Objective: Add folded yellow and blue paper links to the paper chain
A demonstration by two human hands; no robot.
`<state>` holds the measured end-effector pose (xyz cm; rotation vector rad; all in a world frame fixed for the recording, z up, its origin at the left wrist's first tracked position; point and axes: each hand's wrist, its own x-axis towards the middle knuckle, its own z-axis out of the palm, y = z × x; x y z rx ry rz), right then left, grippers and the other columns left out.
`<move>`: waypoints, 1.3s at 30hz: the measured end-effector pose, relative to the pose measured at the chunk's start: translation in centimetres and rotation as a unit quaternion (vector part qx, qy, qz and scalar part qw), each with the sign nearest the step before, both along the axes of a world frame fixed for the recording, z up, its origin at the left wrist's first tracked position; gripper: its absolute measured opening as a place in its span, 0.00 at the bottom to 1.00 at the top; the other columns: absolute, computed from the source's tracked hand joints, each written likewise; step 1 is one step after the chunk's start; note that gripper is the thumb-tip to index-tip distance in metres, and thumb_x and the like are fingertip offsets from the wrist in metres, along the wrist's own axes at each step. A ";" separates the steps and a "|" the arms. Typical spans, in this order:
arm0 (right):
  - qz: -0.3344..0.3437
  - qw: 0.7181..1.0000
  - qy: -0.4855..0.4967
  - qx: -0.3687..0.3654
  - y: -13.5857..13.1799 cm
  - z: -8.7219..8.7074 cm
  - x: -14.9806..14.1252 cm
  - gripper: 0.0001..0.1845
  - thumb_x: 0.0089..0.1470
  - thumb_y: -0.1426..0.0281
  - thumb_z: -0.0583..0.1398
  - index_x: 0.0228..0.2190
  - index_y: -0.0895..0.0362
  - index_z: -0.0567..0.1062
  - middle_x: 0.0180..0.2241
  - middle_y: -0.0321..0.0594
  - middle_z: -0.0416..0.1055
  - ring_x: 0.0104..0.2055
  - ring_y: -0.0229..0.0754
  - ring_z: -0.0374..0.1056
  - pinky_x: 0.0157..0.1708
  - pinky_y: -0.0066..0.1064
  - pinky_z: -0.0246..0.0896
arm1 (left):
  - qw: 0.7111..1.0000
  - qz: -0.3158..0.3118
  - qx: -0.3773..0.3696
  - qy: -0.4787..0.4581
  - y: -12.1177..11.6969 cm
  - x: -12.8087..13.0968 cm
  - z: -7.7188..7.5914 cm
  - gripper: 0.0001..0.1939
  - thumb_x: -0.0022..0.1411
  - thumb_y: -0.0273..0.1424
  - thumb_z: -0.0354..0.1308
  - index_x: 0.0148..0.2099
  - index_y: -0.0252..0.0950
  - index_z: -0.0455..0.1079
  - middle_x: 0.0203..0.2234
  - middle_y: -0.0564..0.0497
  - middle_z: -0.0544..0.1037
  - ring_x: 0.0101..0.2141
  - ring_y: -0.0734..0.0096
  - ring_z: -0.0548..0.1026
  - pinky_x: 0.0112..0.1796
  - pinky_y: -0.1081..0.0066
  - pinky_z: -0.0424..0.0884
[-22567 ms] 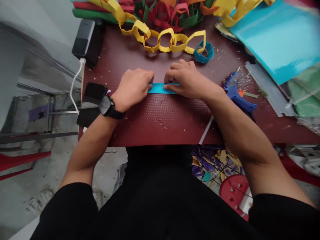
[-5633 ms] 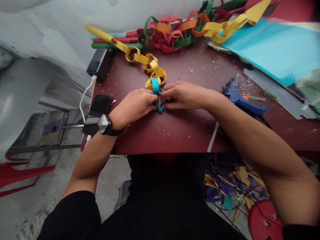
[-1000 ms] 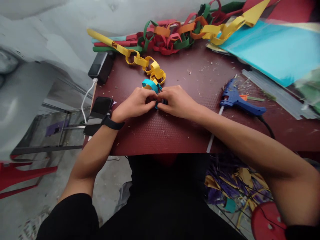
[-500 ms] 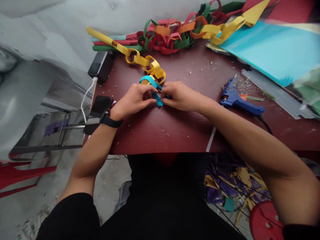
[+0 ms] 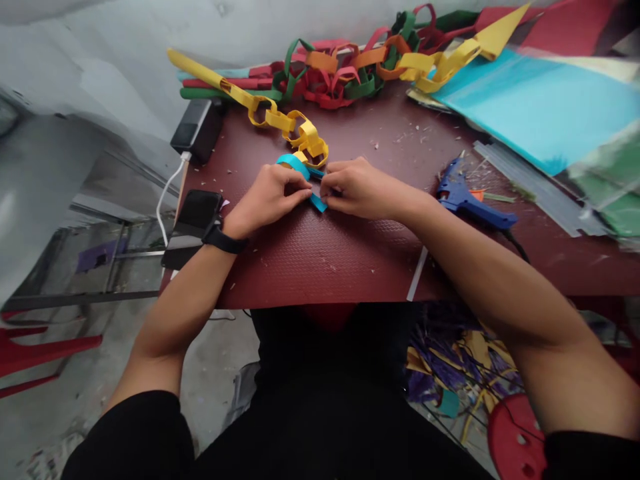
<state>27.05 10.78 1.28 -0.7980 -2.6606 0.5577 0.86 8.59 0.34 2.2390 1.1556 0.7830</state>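
Between my hands is a blue paper strip point(image 5: 319, 202), one end angled down toward me. My left hand point(image 5: 273, 197) pinches it between thumb and forefinger. Close by on the right, my right hand point(image 5: 356, 190) has its fingers bent together at the strip's other part; the fingertips are partly hidden. Just beyond my left hand, a blue paper ring point(image 5: 293, 163) loops through the near end of a yellow paper chain point(image 5: 280, 120). That chain runs away to the back left of the dark red table point(image 5: 300, 267).
A blue glue gun point(image 5: 470, 200) lies right of my right forearm, near clear glue sticks point(image 5: 530, 190). Blue sheets point(image 5: 540, 107) lie at the back right. Multicoloured paper chains point(image 5: 340, 73) line the back. A phone point(image 5: 200, 210) and power bank point(image 5: 195, 130) are at left.
Long before, the blue strip lay flat under both hands and the blue ring hung further right. Over the last second, the strip's end has come into view between my hands, which have parted slightly.
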 end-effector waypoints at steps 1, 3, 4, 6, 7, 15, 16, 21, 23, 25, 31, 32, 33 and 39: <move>-0.003 1.000 0.004 0.011 0.0 0.4 0.2 0.11 0.69 0.69 0.61 0.37 0.57 0.84 0.40 0.45 0.77 0.39 0.43 0.68 0.42 0.38 0.54 | 1.000 -0.002 -0.003 -0.004 0.1 -0.1 0.0 0.05 0.70 0.25 0.70 0.44 0.34 0.89 0.39 0.46 0.91 0.38 0.64 0.87 0.46 0.64 0.81; -0.022 0.999 0.022 0.033 0.0 1.6 0.7 0.11 0.70 0.68 0.61 0.39 0.56 0.84 0.40 0.43 0.77 0.39 0.43 0.68 0.43 0.38 0.56 | 1.000 -0.003 -0.007 -0.011 0.2 -0.1 -0.1 0.06 0.70 0.25 0.70 0.45 0.34 0.89 0.41 0.44 0.92 0.41 0.63 0.88 0.47 0.64 0.81; -0.041 0.997 0.037 0.045 0.0 2.4 1.1 0.10 0.71 0.67 0.62 0.40 0.56 0.85 0.40 0.43 0.77 0.39 0.43 0.68 0.43 0.38 0.57 | 1.000 -0.005 -0.011 -0.012 0.2 -0.2 -0.1 0.06 0.70 0.26 0.71 0.45 0.34 0.89 0.42 0.44 0.92 0.41 0.63 0.88 0.48 0.64 0.81; -0.091 0.991 0.068 0.068 -0.6 4.3 2.2 0.10 0.72 0.65 0.63 0.42 0.54 0.85 0.39 0.43 0.76 0.38 0.44 0.68 0.43 0.39 0.61 | 1.000 -0.008 -0.020 -0.013 0.3 -0.2 -0.1 0.06 0.70 0.26 0.70 0.45 0.34 0.89 0.43 0.44 0.92 0.42 0.63 0.88 0.48 0.64 0.81; -0.121 0.986 0.086 0.081 -1.0 5.2 3.0 0.10 0.72 0.64 0.64 0.42 0.54 0.85 0.39 0.43 0.75 0.38 0.44 0.68 0.43 0.40 0.62 | 1.000 -0.010 -0.024 -0.014 0.4 -0.2 -0.1 0.06 0.71 0.26 0.70 0.45 0.34 0.89 0.43 0.44 0.92 0.42 0.63 0.88 0.49 0.64 0.81; -0.295 0.949 -0.074 0.087 -6.8 4.3 14.9 0.24 0.67 0.54 0.62 0.53 0.59 0.84 0.47 0.59 0.79 0.45 0.58 0.76 0.53 0.53 0.72 | 0.999 -0.027 -0.026 -0.015 0.9 -0.1 -0.4 0.05 0.70 0.25 0.70 0.43 0.33 0.89 0.39 0.44 0.91 0.38 0.67 0.85 0.44 0.66 0.78; -0.307 0.941 -0.123 0.072 -7.3 3.4 16.3 0.26 0.64 0.54 0.62 0.53 0.59 0.83 0.48 0.62 0.78 0.47 0.63 0.76 0.54 0.57 0.72 | 0.999 -0.029 -0.031 -0.017 1.0 -0.1 -0.5 0.05 0.70 0.25 0.70 0.43 0.33 0.89 0.38 0.45 0.91 0.37 0.68 0.84 0.43 0.66 0.77; -0.340 0.917 -0.207 0.032 -8.0 0.1 18.4 0.18 0.63 0.62 0.61 0.50 0.56 0.80 0.53 0.63 0.76 0.55 0.63 0.75 0.61 0.52 0.70 | 0.998 -0.038 -0.045 -0.027 1.4 0.0 -0.7 0.06 0.68 0.22 0.69 0.44 0.32 0.89 0.33 0.47 0.88 0.34 0.71 0.80 0.41 0.67 0.74; -0.356 0.907 -0.219 0.041 -7.7 -0.1 17.6 0.13 0.63 0.63 0.62 0.46 0.56 0.79 0.49 0.62 0.76 0.50 0.61 0.73 0.55 0.50 0.68 | 0.998 -0.037 -0.039 -0.026 1.5 0.0 -0.7 0.06 0.68 0.21 0.70 0.44 0.32 0.89 0.32 0.48 0.87 0.33 0.71 0.79 0.40 0.67 0.73; -0.372 0.897 -0.232 0.053 -7.4 0.2 16.5 0.09 0.63 0.64 0.63 0.42 0.56 0.78 0.46 0.59 0.75 0.45 0.57 0.69 0.48 0.47 0.64 | 0.998 -0.036 -0.036 -0.023 1.6 0.0 -0.8 0.06 0.68 0.22 0.70 0.43 0.32 0.89 0.31 0.49 0.86 0.32 0.71 0.77 0.39 0.67 0.73; -0.401 0.884 -0.214 0.111 -8.6 2.7 14.8 0.13 0.66 0.64 0.60 0.43 0.59 0.81 0.45 0.57 0.77 0.39 0.50 0.65 0.42 0.44 0.57 | 0.997 -0.052 -0.047 -0.020 1.9 0.0 -0.8 0.06 0.70 0.23 0.69 0.44 0.33 0.88 0.31 0.49 0.85 0.33 0.70 0.79 0.42 0.67 0.76; -0.400 0.885 -0.203 0.122 -8.9 3.4 14.7 0.15 0.66 0.64 0.59 0.45 0.60 0.82 0.46 0.58 0.78 0.41 0.52 0.67 0.43 0.45 0.60 | 0.997 -0.053 -0.047 -0.019 2.0 0.0 -0.8 0.05 0.69 0.23 0.70 0.44 0.33 0.88 0.31 0.49 0.85 0.34 0.69 0.80 0.44 0.67 0.77; -0.404 0.886 -0.181 0.138 -9.1 4.2 14.5 0.17 0.66 0.64 0.59 0.47 0.60 0.82 0.46 0.59 0.79 0.42 0.52 0.70 0.45 0.45 0.62 | 0.997 -0.054 -0.047 -0.018 2.1 -0.1 -0.8 0.05 0.69 0.23 0.70 0.44 0.33 0.88 0.32 0.48 0.86 0.36 0.69 0.81 0.45 0.67 0.77; -0.404 0.903 0.141 0.032 -6.4 7.0 11.2 0.13 0.48 0.63 0.65 0.35 0.54 0.83 0.33 0.44 0.80 0.30 0.43 0.69 0.30 0.39 0.63 | 0.997 -0.063 -0.035 -0.003 2.3 -0.2 -0.9 0.05 0.69 0.24 0.70 0.44 0.34 0.88 0.34 0.47 0.87 0.38 0.67 0.82 0.47 0.66 0.78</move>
